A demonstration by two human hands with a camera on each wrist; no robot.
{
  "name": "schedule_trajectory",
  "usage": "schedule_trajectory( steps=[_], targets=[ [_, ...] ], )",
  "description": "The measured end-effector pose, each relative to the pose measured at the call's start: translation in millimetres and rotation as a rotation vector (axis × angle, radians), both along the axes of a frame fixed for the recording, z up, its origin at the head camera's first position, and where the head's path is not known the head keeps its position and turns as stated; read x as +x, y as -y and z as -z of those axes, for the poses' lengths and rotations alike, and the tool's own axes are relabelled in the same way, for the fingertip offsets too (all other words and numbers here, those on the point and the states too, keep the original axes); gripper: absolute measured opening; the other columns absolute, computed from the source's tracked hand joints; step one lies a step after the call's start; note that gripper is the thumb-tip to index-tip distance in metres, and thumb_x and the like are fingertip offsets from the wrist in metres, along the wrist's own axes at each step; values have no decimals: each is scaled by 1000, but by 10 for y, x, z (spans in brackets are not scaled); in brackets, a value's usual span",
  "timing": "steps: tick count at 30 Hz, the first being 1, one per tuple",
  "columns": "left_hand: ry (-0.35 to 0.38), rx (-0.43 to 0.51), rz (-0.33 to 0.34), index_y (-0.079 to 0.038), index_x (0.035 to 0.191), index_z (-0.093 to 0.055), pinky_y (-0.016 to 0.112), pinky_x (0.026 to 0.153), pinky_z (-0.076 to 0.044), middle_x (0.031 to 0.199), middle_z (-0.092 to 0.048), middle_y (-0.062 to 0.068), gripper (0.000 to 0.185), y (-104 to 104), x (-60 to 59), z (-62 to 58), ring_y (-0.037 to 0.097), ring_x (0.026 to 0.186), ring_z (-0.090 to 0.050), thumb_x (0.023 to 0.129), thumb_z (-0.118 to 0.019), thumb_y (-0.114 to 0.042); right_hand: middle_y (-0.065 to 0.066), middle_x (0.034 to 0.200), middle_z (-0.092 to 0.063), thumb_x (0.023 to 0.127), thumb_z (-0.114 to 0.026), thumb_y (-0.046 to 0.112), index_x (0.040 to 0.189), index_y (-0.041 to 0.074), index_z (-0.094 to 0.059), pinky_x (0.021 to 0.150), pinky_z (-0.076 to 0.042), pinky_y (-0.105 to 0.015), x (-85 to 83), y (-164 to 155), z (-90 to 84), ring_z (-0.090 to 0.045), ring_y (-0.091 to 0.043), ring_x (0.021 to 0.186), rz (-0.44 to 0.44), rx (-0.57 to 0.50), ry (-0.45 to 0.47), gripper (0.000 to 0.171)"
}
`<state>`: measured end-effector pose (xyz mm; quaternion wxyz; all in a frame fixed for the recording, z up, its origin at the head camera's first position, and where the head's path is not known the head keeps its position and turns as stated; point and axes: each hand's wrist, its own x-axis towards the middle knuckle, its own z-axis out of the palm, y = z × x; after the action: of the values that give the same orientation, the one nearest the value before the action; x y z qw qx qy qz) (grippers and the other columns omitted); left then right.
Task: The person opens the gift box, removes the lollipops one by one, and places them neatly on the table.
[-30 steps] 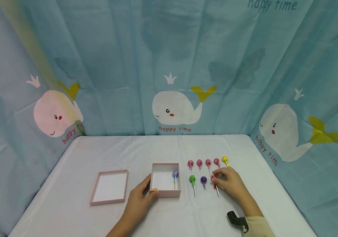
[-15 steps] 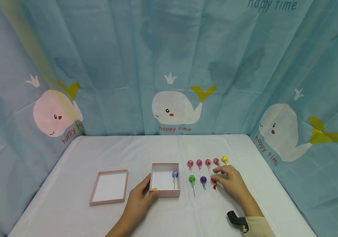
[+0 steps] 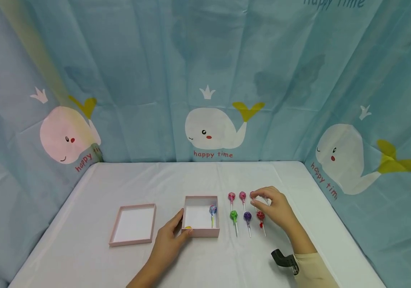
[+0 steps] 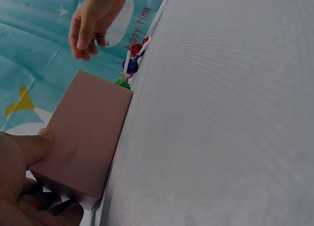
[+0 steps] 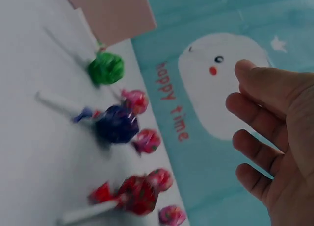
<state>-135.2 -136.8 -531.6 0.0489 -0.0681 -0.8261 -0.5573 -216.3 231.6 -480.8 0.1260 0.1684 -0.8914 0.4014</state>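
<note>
A pink open box [image 3: 201, 233] sits mid-table with a blue lollipop [image 3: 212, 210] and a small yellow piece [image 3: 188, 228] inside. My left hand [image 3: 172, 234] grips its near-left corner, thumb on the side wall [image 4: 39, 142]. To the right lie pink lollipops [image 3: 231, 196] in a back row, and green [image 3: 233, 216], purple [image 3: 247, 216] and red [image 3: 260, 215] ones in front. My right hand [image 3: 267, 200] hovers over the right end of the back row, fingers loosely curved and empty [image 5: 250, 123], hiding the lollipops beneath it.
The box's pink lid [image 3: 133, 224] lies upturned to the left of the box. A white cloth covers the table [image 3: 205, 176]. Blue whale-print curtains [image 3: 212, 132] close in the back and both sides.
My right hand left the red lollipop in the front row and rose toward the back row. The red lollipop now lies uncovered. My left hand and the box stayed put.
</note>
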Motion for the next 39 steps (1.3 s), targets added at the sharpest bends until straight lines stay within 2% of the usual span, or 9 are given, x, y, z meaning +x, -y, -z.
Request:
schedule_trajectory(
  steps=[5,10,13,17,22,26,30,33,39],
  targets=[
    [12,18,2,-5,156,-40,36,114,-43,160,-42,10,85,1,1,-1,29,145,-43,87,-82,-30,13,111,-70,88,-84,27,108,27,-78,97,-57,-58,-78,197,-193,-60,-13,111,-80,33,19,21],
    [9,14,1,-4,156,-40,36,114,-43,160,-42,11,84,1,2,-9,30,145,-42,88,-82,-29,18,108,-71,88,-84,25,108,26,-78,96,-57,-46,-192,419,-352,-59,-10,112,-242,96,5,21],
    [13,18,1,-5,156,-40,36,115,-42,161,-41,11,83,6,-1,-13,30,146,-42,88,-81,-29,21,108,-70,88,-83,26,107,30,-77,97,-56,-40,-261,571,-436,-58,-7,112,-336,134,38,21],
    [19,23,4,-5,157,-39,36,115,-42,161,-40,13,83,7,-3,-11,31,146,-41,89,-81,-28,20,112,-68,89,-82,27,109,30,-77,100,-55,-42,-331,764,-501,-57,-7,113,-447,183,119,21],
    [13,23,8,-5,156,-40,36,114,-43,161,-41,12,82,7,0,-3,31,145,-43,89,-81,-27,19,113,-68,88,-83,18,110,23,-78,103,-54,-43,-410,989,-507,-58,-9,114,-564,246,188,23],
    [4,33,17,-5,156,-40,35,114,-44,161,-41,12,82,18,7,6,30,145,-44,89,-81,-26,16,115,-68,89,-82,15,113,20,-78,102,-55,-48,-447,1160,-492,-62,-19,113,-657,292,220,25],
    [7,61,32,-5,157,-40,34,115,-43,161,-41,10,82,31,4,14,28,145,-44,89,-81,-27,16,116,-68,90,-81,15,116,18,-78,103,-55,-44,-475,1312,-468,-61,-15,112,-728,368,256,27],
    [4,71,30,-6,156,-40,35,115,-43,160,-42,9,82,32,-2,15,28,145,-44,88,-81,-27,19,115,-69,89,-81,14,116,18,-78,103,-55,-38,-498,1397,-430,-61,-11,112,-773,421,281,28],
    [-1,49,29,-4,156,-40,34,115,-42,160,-41,12,82,38,2,1,30,145,-43,89,-81,-26,21,110,-69,87,-83,13,112,21,-80,99,-57,-36,-497,1479,-324,-63,-14,108,-805,460,354,26]
  ],
)
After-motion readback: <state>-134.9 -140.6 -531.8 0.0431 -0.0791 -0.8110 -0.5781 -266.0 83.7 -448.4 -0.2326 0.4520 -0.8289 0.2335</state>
